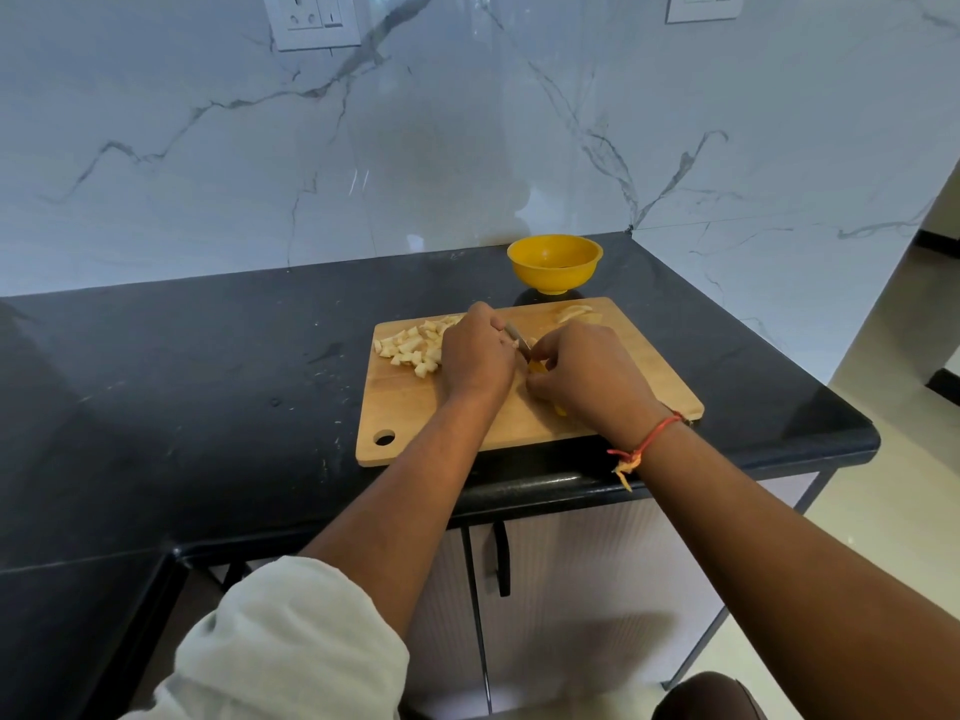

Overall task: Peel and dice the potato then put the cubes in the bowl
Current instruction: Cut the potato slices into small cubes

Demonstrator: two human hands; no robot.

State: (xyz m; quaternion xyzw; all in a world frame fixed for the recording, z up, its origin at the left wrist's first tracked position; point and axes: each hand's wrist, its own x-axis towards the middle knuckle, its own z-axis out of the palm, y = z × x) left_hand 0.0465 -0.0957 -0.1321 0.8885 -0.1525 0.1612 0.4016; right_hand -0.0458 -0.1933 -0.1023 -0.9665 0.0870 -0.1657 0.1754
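Black surface (208, 381) carries wooden board (415, 407) near front edge; yellow bowl (555, 270) just behind board. We see potato cubes (410, 348) heaped on board's left part, reaching left hand (478, 356); potato slices (576, 314) at far right corner. Left hand knuckles up, fingers bent down to board; what they hold is hidden, we cannot tell. Right hand (587, 379) beside it, fingers curled round yellow-handled knife (518, 337), blade showing between both hands.

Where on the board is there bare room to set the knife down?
Free: cutting board near-left, between its hole and the left hand; right side, nearer than the slices. Crowded: cubes far-left, right hand with knife mid-board.
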